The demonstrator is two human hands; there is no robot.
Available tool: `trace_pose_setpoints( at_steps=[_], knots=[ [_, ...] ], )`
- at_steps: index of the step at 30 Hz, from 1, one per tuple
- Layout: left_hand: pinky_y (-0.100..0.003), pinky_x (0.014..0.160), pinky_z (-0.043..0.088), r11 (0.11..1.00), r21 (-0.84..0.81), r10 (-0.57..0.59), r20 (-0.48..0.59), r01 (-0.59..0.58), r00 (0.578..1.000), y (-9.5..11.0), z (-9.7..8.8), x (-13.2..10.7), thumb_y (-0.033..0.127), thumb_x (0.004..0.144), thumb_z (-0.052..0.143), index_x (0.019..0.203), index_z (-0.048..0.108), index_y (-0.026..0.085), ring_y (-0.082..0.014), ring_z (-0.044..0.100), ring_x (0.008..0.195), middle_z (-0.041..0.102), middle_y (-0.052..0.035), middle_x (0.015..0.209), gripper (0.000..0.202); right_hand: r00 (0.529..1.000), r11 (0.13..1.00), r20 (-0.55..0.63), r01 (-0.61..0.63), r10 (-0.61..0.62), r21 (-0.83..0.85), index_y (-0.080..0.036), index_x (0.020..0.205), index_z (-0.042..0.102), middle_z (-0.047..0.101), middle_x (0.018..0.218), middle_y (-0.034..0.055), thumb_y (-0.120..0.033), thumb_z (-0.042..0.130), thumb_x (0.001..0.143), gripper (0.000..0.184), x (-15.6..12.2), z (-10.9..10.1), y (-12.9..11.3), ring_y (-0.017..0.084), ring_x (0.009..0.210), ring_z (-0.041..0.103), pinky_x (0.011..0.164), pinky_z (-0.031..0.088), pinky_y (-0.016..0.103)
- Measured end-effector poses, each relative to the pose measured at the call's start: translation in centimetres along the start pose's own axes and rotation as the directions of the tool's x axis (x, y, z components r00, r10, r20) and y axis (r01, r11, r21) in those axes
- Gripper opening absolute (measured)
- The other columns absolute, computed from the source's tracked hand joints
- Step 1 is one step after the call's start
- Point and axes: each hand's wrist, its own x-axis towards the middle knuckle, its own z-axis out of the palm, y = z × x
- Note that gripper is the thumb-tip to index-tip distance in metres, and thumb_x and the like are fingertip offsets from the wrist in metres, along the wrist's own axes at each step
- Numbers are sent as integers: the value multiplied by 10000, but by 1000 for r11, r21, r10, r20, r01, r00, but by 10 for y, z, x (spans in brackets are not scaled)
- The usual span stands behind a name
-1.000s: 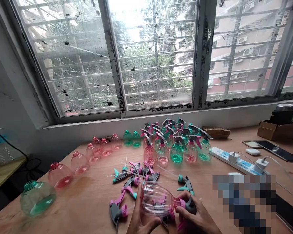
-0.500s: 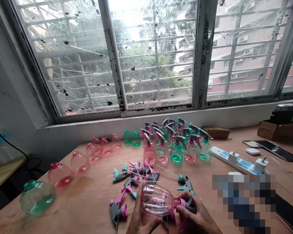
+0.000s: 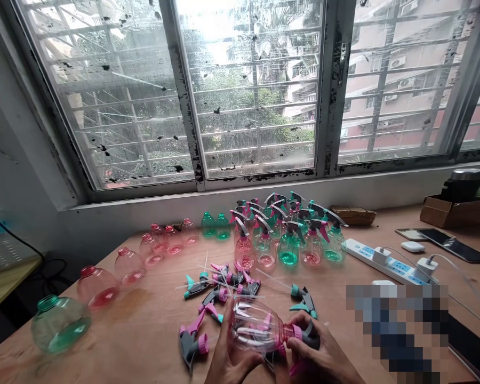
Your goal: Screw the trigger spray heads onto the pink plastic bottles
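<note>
1. You hold a clear pink bottle (image 3: 256, 326) on its side above the front of the wooden table (image 3: 144, 341), base toward your left, neck toward your right.
2. Your left hand (image 3: 224, 362) is curled around the bottle's lower body, thumb along the near side, gripping it.
3. Your right hand (image 3: 331, 349) is closed on the grey trigger head with a pink collar (image 3: 297, 332), which sits at the bottle's mouth. This looks like the screwing-on step; whether the collar is fully tight, you cannot tell from here.
4. Done, by the look of it: the cluster of capped spray bottles (image 3: 289, 254) below the window, pink and green, each visible one upright with a head on. They overlap too much for a sure count.
5. Left to do, it seems: nine open bottles without heads. A green one (image 3: 62, 326) stands nearest you on the left, six pink ones (image 3: 98, 288) curve away behind it, and two small-looking green ones (image 3: 208, 226) stand beside the cluster.
6. Loose trigger heads (image 3: 190, 346), with pink or teal parts, lie between you and the cluster, some partly hidden behind your bottle. I'd judge the job past halfway.
</note>
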Motion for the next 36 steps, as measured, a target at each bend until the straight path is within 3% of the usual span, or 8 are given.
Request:
trace_pose_setpoints(
  at_steps=[5,10,13,17,22,29,33,36],
  knots=[
    [-509,1222,325,994,-91,-47,68,53,997,6,0,0,546,731,836,1612,187,263,-404,404,1471,346,-140,1658,1130,1000,999,13,-20,19,42,-200,918,584,637,680,-26,-561,777,796,427,0,-1,3,150,596,582,577,414,247],
    [-514,1267,203,998,-22,-53,62,54,997,5,-3,-1,521,737,839,1603,228,276,-395,266,1535,308,-109,1679,1088,999,1000,43,-9,10,-8,-208,939,602,672,744,-3,-561,779,790,422,1,-3,1,181,659,629,610,471,263],
    [-515,1263,218,997,-39,-63,32,64,998,5,-1,-2,558,737,822,1607,220,270,-394,268,1535,318,-109,1675,1096,998,1000,67,-20,21,-17,-221,938,598,692,751,10,-590,758,792,428,0,-2,-3,201,653,645,588,490,277],
    [-508,1270,207,1000,-18,-13,16,13,1000,9,3,-2,530,741,826,1592,264,275,-377,214,1556,295,-95,1685,1051,999,999,3,-39,39,0,-222,930,619,698,746,9,-623,764,764,457,-2,2,-6,207,653,650,597,502,288],
    [-552,1217,323,1000,7,29,49,-29,998,10,2,-1,468,734,847,1564,289,326,-411,349,1495,241,-106,1698,1010,999,999,12,-38,38,11,-210,929,609,691,735,0,-608,760,788,449,-2,1,-5,194,655,643,615,484,278],
    [-569,1224,294,999,-35,-34,96,37,995,15,6,-4,518,749,823,1593,153,292,-399,406,1464,390,-160,1606,1101,999,999,41,-31,29,26,-203,913,571,671,709,-8,-591,745,818,436,-3,-1,-3,179,623,635,593,448,269],
    [-530,1222,316,1000,-23,-13,50,14,999,23,9,-6,536,696,861,1579,251,295,-397,443,1437,411,-141,1597,1099,996,996,61,-66,62,65,-205,919,568,690,697,0,-600,755,802,452,-3,0,-2,189,606,653,581,449,272],
    [-526,1188,364,996,-82,-34,87,41,996,30,9,-6,605,642,872,1584,233,298,-415,474,1406,472,-149,1554,1179,995,996,69,-70,65,62,-210,911,575,699,707,4,-604,752,802,446,-3,1,-1,196,616,661,584,461,273]
  ],
)
